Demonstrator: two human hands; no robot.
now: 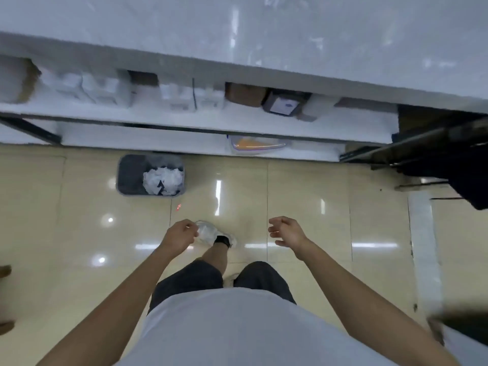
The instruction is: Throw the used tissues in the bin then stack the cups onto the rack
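A dark grey bin (132, 175) stands on the tiled floor against the base of the shelving, ahead and to my left. Crumpled white tissues (163, 180) fill its right half. My left hand (181, 235) hangs over the floor below the bin, back towards the camera, fingers curled in, with nothing visible in it. My right hand (286, 231) hangs at the same height, fingers loosely spread and empty. No cups or rack are in view.
A white counter (264, 35) spans the top, with shelves (184, 120) of white and brown boxes under it. A clear container with an orange lid (256, 145) sits on the lowest shelf. My white shoe (211, 233) steps forward beside my left hand. Dark furniture (449, 159) stands at the right.
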